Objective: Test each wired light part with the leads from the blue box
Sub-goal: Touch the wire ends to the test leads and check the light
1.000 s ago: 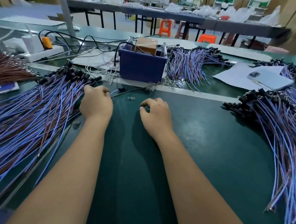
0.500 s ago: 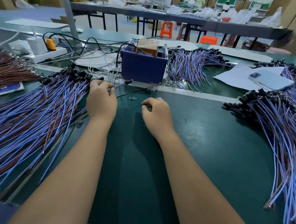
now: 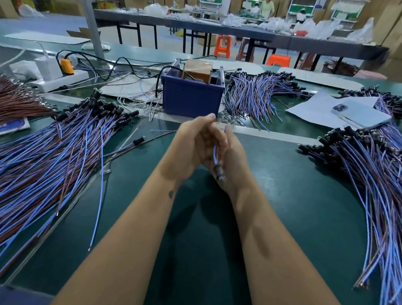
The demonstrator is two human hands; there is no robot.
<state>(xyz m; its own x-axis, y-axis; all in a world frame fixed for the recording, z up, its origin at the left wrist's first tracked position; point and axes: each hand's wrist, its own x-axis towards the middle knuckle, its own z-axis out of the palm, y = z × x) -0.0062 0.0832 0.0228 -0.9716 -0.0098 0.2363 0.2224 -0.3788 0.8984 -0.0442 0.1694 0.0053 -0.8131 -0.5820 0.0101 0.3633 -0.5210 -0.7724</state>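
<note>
Holding one wired light part [image 3: 217,169] between both hands at frame centre, the person seems mid-test, or about to be. Its dark lamp end hangs low beside the right hand [image 3: 235,158]; its blue wire runs up between the palms to the left hand [image 3: 193,145], whose fingers [image 3: 208,117] pinch the top. Whether the right fingers clamp it I cannot tell. Next, I judge, the bare ends must meet the leads from the blue box [image 3: 191,96] just beyond. Untested-looking bundles [image 3: 43,158] lie at left on the bench [image 3: 274,202].
</note>
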